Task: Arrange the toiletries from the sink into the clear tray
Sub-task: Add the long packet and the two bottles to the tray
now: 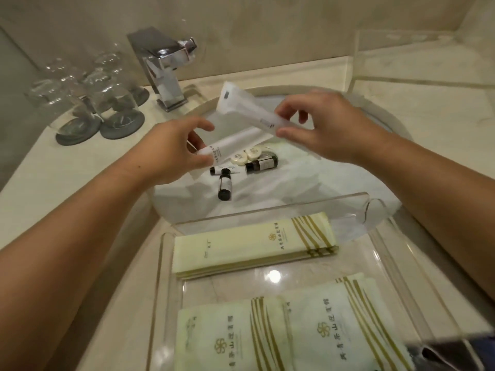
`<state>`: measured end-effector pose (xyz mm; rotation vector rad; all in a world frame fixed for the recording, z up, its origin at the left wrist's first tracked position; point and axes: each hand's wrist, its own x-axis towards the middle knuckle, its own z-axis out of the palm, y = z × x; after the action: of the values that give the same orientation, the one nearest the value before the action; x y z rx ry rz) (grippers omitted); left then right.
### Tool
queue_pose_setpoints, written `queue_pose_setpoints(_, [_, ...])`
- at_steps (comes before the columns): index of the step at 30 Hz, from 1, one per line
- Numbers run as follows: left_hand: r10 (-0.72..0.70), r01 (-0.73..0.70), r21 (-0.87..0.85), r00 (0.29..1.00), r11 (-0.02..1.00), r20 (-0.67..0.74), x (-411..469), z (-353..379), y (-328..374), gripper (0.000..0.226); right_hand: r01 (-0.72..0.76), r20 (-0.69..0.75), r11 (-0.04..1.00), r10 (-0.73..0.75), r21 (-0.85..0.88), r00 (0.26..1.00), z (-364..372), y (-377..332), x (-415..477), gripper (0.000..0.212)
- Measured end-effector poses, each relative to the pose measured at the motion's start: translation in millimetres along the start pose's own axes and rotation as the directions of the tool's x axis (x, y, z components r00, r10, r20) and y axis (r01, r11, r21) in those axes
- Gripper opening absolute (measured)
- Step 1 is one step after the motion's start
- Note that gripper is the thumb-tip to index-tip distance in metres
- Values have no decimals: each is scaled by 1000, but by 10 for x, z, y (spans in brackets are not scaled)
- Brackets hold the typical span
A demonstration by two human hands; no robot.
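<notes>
Above the sink (375, 167), my left hand (176, 148) grips the near end of a long white sachet (235, 141). My right hand (326, 127) pinches a second white sachet (241, 105) that slants up toward the faucet. In the basin lie small dark bottles (224, 183), another dark bottle (261, 165) and round white soaps (246, 155). The clear tray (166, 277) stands in front of the sink. It holds a stack of long pale-green packets (251, 245) at its far end and two flat packets (345, 328) nearer me.
A chrome faucet (166, 68) stands behind the basin. Several upturned glasses (88, 92) rest on dark coasters at the left of the counter. A second clear tray (423, 60) sits at the back right.
</notes>
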<state>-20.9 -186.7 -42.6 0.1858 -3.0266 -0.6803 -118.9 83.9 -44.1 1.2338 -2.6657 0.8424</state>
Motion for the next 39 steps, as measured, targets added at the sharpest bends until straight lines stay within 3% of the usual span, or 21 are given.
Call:
queue_pose_setpoints(5, [31,-41,-107,995,993,-96,-430,-296,158,56,79,-163,996,-85,-43,983,-305,-358,-109,21])
queue_pose_setpoints(12, [77,-109,-259,989,960,-130,-1002,-521,321,58,139,-216,981,-166,-135,962,-602,-793,-385,29])
queue_pose_setpoints(22, [149,-155,-297,988,942,-42,-1523,-559,394,60,205,-132,960,-232,-189,964,-752,-1102,-862,46])
queue_pose_setpoints(28, [173,-143,-299,982,944,75,-1697,-458,424,54,163,-51,976,-172,-143,984,-809,-1131,-1082,49])
queue_pose_setpoints(39, [205,-185,-154,970,971,133,-1784,-265,524,49,122,62,983,-114,-138,992,-631,-1178,-1200,50])
